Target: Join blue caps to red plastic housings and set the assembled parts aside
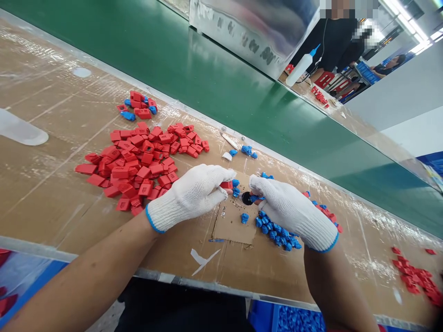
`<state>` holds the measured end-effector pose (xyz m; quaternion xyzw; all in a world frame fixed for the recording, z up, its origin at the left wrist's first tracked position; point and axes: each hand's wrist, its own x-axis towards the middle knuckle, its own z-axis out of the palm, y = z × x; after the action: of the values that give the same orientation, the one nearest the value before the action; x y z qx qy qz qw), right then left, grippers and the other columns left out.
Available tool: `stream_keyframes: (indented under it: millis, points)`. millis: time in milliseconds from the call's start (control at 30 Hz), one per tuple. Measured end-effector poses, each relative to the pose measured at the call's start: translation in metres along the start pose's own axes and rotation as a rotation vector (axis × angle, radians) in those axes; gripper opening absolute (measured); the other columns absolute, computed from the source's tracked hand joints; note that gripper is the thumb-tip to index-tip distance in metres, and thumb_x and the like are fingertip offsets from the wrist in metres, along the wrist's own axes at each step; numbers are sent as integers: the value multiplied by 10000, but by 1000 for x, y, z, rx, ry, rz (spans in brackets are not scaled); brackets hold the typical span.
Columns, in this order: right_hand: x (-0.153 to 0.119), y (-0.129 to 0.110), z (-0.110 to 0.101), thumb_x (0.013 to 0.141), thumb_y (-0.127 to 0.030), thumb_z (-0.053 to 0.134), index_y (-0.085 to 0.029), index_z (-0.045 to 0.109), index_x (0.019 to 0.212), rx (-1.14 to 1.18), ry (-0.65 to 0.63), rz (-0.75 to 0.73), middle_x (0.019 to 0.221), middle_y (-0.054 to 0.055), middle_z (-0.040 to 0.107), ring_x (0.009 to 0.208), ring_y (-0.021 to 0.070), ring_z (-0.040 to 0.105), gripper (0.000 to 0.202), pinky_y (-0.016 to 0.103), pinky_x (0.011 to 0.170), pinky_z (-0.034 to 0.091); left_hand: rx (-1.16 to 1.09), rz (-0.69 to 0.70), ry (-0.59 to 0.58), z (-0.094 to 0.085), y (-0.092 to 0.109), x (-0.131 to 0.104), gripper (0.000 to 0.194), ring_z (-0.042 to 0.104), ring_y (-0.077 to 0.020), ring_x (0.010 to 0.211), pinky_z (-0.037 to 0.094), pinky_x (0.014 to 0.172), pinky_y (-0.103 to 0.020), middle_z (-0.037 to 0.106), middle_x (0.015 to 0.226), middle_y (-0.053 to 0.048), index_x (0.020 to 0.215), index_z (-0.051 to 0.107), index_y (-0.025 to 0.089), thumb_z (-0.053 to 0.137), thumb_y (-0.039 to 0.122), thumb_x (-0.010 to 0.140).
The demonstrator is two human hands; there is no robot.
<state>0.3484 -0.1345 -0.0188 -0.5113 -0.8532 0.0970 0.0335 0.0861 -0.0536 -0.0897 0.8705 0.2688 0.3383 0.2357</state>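
My left hand (194,193), in a white knit glove, pinches a small red plastic piece (226,185) between its fingertips. Blue parts (236,188) show right at that piece's end; whether they are joined to it I cannot tell. Gloved the same way, my right hand (289,207) is closed on a small blue plastic piece (256,198), partly hidden by the fingers. This piece is over the edge of a small round dish (246,198) with dark contents. Under both hands lies a cardboard sheet (228,228), with a single blue part (244,217) on it.
A large heap of red pieces (128,170) lies left, a pile of blue parts (277,233) beneath my right hand. More red pieces (415,274) are far right. Beyond the table runs a green belt (138,60). Across it are a white bottle (299,69) and other people.
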Motion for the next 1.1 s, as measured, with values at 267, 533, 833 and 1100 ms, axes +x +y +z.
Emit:
stream_keyframes:
  millis: [267, 533, 833, 1100]
  points:
    - [-13, -13, -17, 932, -132, 698, -282, 597, 1090, 372, 432, 76, 995, 6, 776, 737, 160, 726, 240, 325, 676, 594, -251, -110, 48, -3, 12, -2, 232, 770, -195, 985, 633, 980, -340, 811, 1083, -80, 1085, 738, 165, 595, 85, 920]
    - [-1, -31, 1, 953, -114, 705, -347, 555, 1149, 689, 672, 34, 1077, -7, 744, 901, 197, 748, 340, 376, 743, 632, -546, -258, 132, -1, 37, -3, 131, 653, -129, 700, 581, 679, -261, 759, 830, -49, 802, 658, 171, 734, 224, 894]
    - [4, -35, 10, 966, -148, 729, -355, 567, 1121, 710, 682, 17, 1087, 6, 730, 1009, 228, 754, 305, 407, 795, 654, -886, -392, 194, 11, 38, -4, 170, 713, -144, 725, 631, 681, -280, 782, 905, -61, 961, 696, 169, 767, 195, 810]
    - [8, -41, 13, 995, -243, 739, -305, 583, 1038, 622, 640, 26, 1023, 22, 757, 929, 222, 746, 174, 416, 805, 659, -856, -309, 115, 4, 43, -2, 26, 658, -127, 670, 570, 641, -257, 751, 816, -38, 858, 690, 171, 712, 169, 844]
